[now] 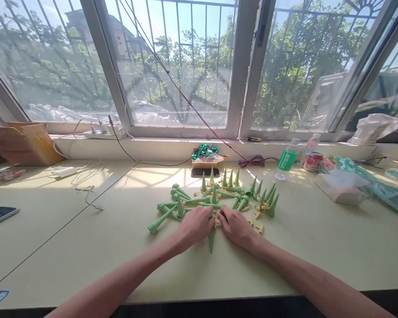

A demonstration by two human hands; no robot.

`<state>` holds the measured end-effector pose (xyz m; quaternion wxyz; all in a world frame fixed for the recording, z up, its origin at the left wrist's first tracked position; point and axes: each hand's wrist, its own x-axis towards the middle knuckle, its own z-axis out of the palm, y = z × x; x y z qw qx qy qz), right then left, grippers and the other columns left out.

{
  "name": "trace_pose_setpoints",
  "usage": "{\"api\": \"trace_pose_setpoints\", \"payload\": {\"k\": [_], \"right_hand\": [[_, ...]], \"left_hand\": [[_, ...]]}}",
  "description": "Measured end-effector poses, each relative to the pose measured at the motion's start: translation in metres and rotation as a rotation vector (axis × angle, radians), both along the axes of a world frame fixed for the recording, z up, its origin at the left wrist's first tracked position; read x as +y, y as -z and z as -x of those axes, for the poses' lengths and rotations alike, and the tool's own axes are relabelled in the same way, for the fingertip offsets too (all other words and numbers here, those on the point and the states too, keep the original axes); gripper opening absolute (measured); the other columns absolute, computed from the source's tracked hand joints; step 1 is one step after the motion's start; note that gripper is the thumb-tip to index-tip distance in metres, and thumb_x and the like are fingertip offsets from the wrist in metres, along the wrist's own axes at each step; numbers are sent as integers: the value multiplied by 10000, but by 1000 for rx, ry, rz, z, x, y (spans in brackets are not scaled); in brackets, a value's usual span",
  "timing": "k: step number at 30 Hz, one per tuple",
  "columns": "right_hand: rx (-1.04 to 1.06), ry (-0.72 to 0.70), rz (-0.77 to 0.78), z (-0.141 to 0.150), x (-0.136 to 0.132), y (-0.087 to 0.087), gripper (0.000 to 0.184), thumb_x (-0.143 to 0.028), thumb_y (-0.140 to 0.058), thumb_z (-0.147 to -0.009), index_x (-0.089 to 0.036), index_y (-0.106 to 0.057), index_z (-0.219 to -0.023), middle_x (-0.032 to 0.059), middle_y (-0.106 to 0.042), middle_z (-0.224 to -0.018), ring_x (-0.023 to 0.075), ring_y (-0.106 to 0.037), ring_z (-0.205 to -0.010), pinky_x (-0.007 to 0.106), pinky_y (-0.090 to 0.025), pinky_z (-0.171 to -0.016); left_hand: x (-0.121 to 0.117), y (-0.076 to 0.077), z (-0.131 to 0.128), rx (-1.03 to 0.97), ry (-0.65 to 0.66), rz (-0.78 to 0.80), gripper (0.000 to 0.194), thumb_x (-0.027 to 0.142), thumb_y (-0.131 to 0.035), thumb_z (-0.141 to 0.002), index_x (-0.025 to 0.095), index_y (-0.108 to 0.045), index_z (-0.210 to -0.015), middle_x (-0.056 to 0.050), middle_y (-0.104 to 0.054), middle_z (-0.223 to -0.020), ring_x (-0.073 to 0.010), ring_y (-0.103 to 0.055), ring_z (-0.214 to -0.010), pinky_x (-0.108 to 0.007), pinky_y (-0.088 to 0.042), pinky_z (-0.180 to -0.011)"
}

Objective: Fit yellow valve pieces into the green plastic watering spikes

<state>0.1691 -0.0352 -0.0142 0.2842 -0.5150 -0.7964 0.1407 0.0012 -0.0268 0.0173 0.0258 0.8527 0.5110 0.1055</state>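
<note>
My left hand [200, 221] is closed around a green plant watering spike [211, 243], its pointed end jutting down toward me below the fingers. Close beside it, my right hand [235, 224] is closed in a pinch at a small yellow valve piece [217, 224], partly hidden by the fingers. Beyond both hands spread several more green spikes, some lying, like the spike at the left [161, 221], others standing point up, like the spike at the right [273, 206]. Small yellow valves [260, 229] are scattered among them.
At the back stand a small box of green material [205, 154], a dark phone [204, 172], a coiled cable [252, 160], a bottle with a green label [287, 160] and a red can [313, 161]. A white cable [86, 189] and another phone [1, 215] lie left.
</note>
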Motion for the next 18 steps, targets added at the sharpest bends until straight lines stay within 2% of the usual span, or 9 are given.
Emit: {"api": "trace_pose_setpoints", "payload": {"k": [3,7,10,13,18], "right_hand": [[22,20,-52,1,4,3,195,-225,-407,-980,-173,-520,-830,42,-604,-734,158,-522,-621,257,-311,-583],[161,-33,-126,1,8,4,198,-244,-397,-976,-178,-515,-831,-5,-546,-663,136,-478,-576,246,-331,-582],[252,-86,-186,1,11,3,210,-265,-396,-974,-176,-524,-833,-11,-547,-680,128,-471,-586,241,-352,-588],[304,-81,-193,1,14,0,209,-284,-414,-971,-175,-533,-838,-5,-567,-687,128,-491,-596,242,-371,-595],[375,-71,-154,0,17,-3,227,-335,-426,-970,-180,-532,-844,-1,-579,-681,124,-509,-566,236,-382,-559]], "left_hand": [[2,2,4,-116,40,-36,203,300,-493,-903,206,-604,-761,-62,-655,-687,-232,-646,-638,-284,-389,-534],[10,10,14,-272,129,-121,139,277,-529,-891,203,-644,-912,-21,-648,-674,-198,-624,-644,-271,-415,-584],[17,13,18,-336,185,-138,144,310,-544,-898,201,-636,-918,-6,-626,-665,-165,-578,-601,-260,-412,-582],[21,13,18,-372,240,-157,137,309,-531,-912,195,-605,-902,5,-587,-671,-142,-539,-594,-246,-409,-583],[23,13,19,-464,297,-221,138,301,-516,-923,183,-537,-856,-20,-537,-860,-106,-529,-617,-247,-445,-607]]}}
